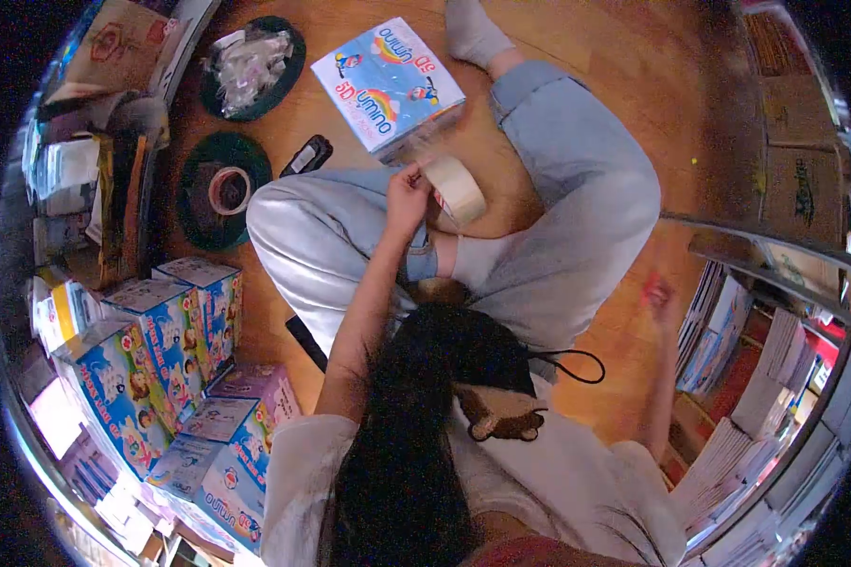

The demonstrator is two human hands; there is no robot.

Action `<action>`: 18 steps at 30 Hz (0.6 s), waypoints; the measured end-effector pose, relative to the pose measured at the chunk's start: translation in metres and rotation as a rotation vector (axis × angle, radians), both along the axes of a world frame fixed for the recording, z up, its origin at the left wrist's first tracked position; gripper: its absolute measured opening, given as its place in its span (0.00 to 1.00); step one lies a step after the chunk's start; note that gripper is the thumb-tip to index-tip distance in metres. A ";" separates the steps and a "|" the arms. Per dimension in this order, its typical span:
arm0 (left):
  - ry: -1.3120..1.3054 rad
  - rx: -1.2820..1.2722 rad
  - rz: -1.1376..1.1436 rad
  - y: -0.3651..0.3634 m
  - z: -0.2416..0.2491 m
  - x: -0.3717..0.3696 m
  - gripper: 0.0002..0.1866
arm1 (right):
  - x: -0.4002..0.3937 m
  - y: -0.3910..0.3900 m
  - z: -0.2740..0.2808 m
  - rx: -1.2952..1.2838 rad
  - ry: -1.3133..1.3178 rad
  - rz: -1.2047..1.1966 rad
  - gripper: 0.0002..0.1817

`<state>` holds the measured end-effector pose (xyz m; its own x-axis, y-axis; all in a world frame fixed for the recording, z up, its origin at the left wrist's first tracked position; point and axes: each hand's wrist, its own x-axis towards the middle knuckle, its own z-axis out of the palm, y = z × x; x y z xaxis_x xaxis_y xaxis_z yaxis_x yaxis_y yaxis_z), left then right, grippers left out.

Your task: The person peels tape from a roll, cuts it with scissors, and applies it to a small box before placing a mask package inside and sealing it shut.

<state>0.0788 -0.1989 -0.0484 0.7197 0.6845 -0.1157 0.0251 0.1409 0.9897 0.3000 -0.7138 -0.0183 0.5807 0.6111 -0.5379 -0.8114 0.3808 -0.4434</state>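
My left hand pinches the near edge of a cream roll of packing tape, held above my crossed legs. Just beyond the roll lies a white and blue printed box on the wooden floor, with rainbow pictures and a shiny top. Out to the right side, my right hand is smeared by motion near the shelf, so its fingers do not show clearly.
To the left are a green tray with clear plastic scraps, another with a tape roll, and a black handheld device. Printed boxes are stacked lower left. Paper stacks fill the right shelf.
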 end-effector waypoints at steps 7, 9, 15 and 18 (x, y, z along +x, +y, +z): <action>0.018 -0.036 -0.009 -0.001 0.014 0.000 0.15 | 0.020 0.168 0.204 -0.980 -1.360 0.420 0.21; 0.057 -0.040 -0.024 0.000 0.024 -0.001 0.15 | 0.030 0.213 0.208 -0.878 -1.395 0.506 0.21; 0.027 -0.016 -0.017 0.000 0.018 0.001 0.17 | 0.033 0.338 0.196 -0.713 -1.588 1.045 0.23; 0.007 -0.126 -0.025 0.001 0.017 0.001 0.18 | 0.032 0.370 0.186 -0.609 -1.560 1.182 0.22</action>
